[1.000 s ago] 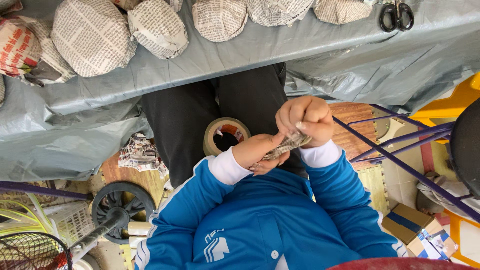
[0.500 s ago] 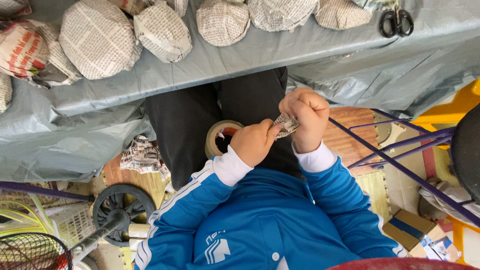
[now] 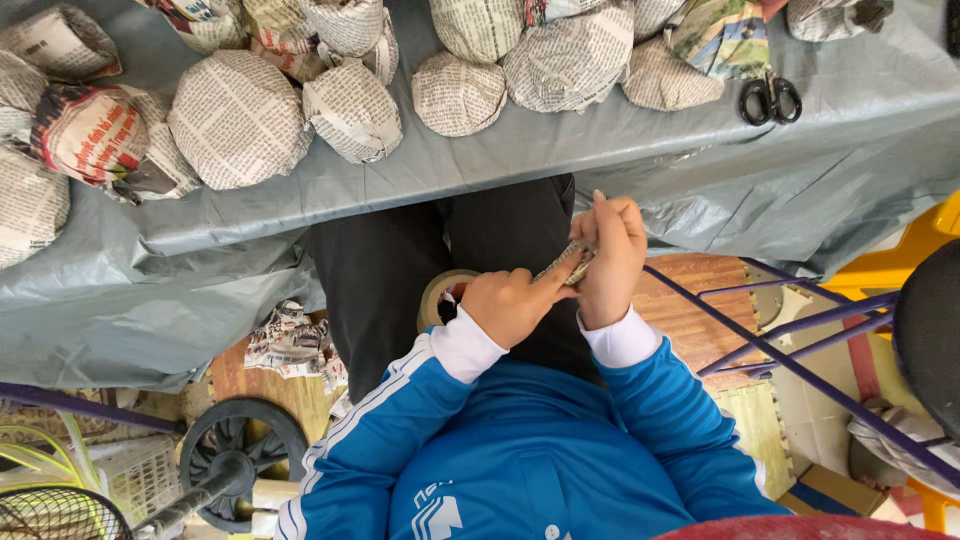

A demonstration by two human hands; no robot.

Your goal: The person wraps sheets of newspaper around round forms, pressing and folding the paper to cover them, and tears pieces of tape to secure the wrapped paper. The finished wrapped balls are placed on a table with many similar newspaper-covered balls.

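Observation:
My left hand (image 3: 510,304) and my right hand (image 3: 606,256) meet above my lap, both pinching a small folded piece of newspaper (image 3: 568,264). The paper is pressed between the fingers of both hands and mostly hidden by them. A roll of brown tape (image 3: 440,297) lies on my lap just left of my left hand. Both arms are in blue sleeves with white cuffs.
A table under grey plastic sheet (image 3: 520,165) carries several newspaper-wrapped bundles (image 3: 240,118) and black scissors (image 3: 770,100). Crumpled newspaper (image 3: 290,340) lies on the floor at left, near a black wheel (image 3: 240,470). Purple metal bars (image 3: 800,350) cross at right.
Both hands have risen slightly toward the table edge with the paper, and the right hand's fingers now stand more upright over it.

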